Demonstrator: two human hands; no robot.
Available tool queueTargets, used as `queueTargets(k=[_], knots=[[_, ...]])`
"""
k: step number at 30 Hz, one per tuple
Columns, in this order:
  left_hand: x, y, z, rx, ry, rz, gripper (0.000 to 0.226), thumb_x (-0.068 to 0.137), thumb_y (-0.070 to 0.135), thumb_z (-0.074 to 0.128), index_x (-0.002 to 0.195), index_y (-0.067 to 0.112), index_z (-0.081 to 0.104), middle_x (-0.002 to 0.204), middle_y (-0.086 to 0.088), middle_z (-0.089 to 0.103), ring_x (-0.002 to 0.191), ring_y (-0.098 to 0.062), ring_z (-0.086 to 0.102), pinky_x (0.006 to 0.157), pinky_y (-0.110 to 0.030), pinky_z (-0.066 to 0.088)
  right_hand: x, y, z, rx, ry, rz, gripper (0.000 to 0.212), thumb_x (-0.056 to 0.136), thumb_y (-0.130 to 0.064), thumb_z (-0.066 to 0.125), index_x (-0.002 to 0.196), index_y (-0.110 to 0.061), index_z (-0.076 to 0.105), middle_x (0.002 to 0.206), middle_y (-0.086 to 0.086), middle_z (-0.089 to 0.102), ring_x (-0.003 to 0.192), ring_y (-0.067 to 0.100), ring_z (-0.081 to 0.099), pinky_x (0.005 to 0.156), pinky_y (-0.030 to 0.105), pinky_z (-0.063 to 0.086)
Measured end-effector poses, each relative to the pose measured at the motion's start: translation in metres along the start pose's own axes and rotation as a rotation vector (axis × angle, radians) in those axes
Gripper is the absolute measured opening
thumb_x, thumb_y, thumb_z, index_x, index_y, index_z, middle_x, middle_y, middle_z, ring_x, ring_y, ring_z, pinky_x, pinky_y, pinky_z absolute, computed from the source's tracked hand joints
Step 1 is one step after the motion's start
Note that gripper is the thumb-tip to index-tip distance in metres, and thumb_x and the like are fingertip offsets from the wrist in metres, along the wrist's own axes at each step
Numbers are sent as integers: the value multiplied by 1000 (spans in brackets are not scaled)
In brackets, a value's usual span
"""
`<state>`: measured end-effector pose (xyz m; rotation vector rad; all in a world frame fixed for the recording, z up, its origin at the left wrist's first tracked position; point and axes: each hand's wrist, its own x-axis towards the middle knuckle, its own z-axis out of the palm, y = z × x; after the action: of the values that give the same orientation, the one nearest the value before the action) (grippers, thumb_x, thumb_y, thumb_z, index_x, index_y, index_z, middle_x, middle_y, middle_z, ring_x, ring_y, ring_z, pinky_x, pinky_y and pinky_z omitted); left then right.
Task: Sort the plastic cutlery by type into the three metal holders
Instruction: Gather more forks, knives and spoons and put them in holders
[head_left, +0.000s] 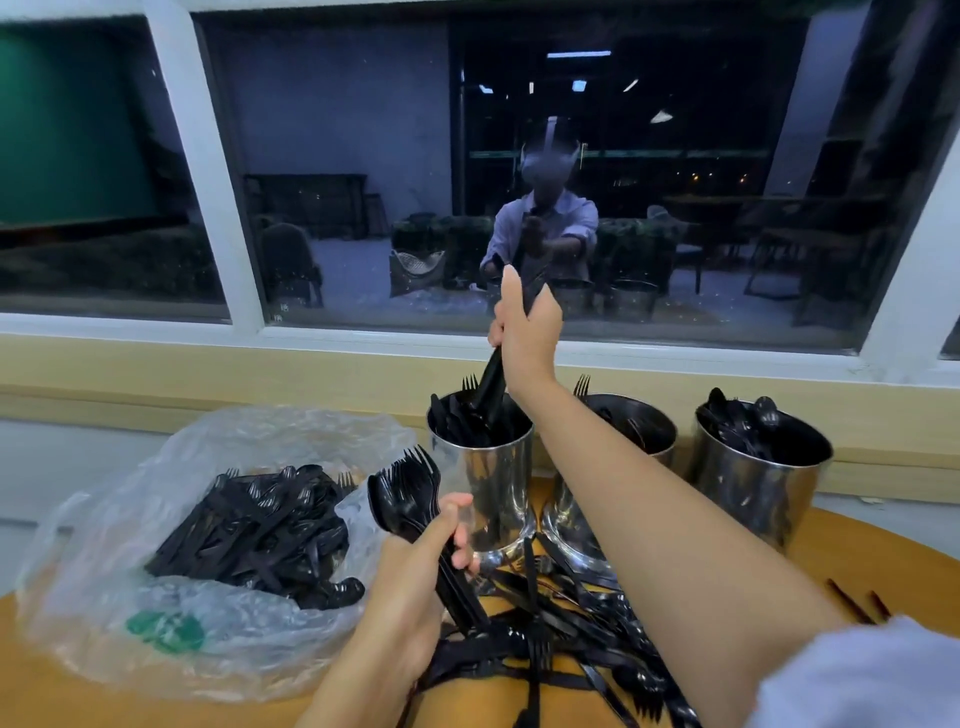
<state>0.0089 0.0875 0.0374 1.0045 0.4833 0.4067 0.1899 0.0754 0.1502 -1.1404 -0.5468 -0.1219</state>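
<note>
Left to right: a clear plastic bag (130, 561) is lying open on the wooden table (62, 696), holding a heap of unsorted black cutlery (260, 535). Just beside it, my left hand (415, 571) is gripping a mixed bundle of forks and spoons (408, 493) by the handles, fingers curled tightly round them and heads fanning upward. Behind it, the left holder (493, 483) is standing upright. My right hand (524, 327) is closing its fingers round a bunch of long black pieces (491, 384) whose lower ends are sitting inside that holder. I am judging them to be knives, though I cannot tell for certain. The middle holder (665, 441), partly hidden by my forearm, and the right holder (753, 488) are both carrying cutlery. A loose pile (561, 613) is spreading across the table in front of the holders. Risks from here: a fork is standing among the pieces in the left holder and another is showing in the middle one, so types may be mixing. My outstretched forearm is passing close over the middle holder and could tip it. The tall left holder could topple if the bunch is pushed in at a slant. The fanned bundle in my left hand could slip and scatter.
</note>
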Motion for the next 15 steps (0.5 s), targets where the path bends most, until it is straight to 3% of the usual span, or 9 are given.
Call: queueTargets(k=[2,4,7,9,11,15], knots=[[8,-1,-5,7,3,-1,19,98,19,54,107,7,66,61,-1,44,54,-13,38,71,-35,43,-2,30,0,-201,-96,41,33,99,-27,54,73,-10,46,54,2,48,46,11,47,54,25,43],[13,-1,-8,12,-5,-5,20,98,18,54,109,6,67,62,-1,44,52,-13,40,71,-36,43,-7,53,-7,-471,-294,148,33,94,-31,62,68,-11,56,60,-3,58,58,9,54,67,26,43],[13,1,-6,5,-54,-12,21,99,14,53,111,4,65,63,-1,46,53,-12,40,69,-34,45,-2,53,-16,-706,-519,297,33,84,-39,74,81,-6,70,84,0,68,81,14,60,67,24,42],[11,2,-2,-3,-89,-22,21,99,14,52,114,3,64,63,0,47,53,-11,41,67,-32,46,6,41,-24,-836,-523,265,46,82,-41,75,106,-2,71,109,8,68,102,21,61,82,27,45],[6,2,1,-7,-112,-40,21,99,14,52,114,4,64,63,0,48,53,-10,42,67,-31,47,8,27,-33,-918,-485,203,52,85,-38,72,117,4,66,123,16,64,114,28,58,95,30,43],[-9,2,6,-27,-185,-83,22,99,14,53,116,4,63,63,1,49,52,-10,43,67,-30,49,-19,-3,-52,-850,-411,118,26,95,-28,61,101,-5,73,106,5,71,95,15,61,82,25,44]])
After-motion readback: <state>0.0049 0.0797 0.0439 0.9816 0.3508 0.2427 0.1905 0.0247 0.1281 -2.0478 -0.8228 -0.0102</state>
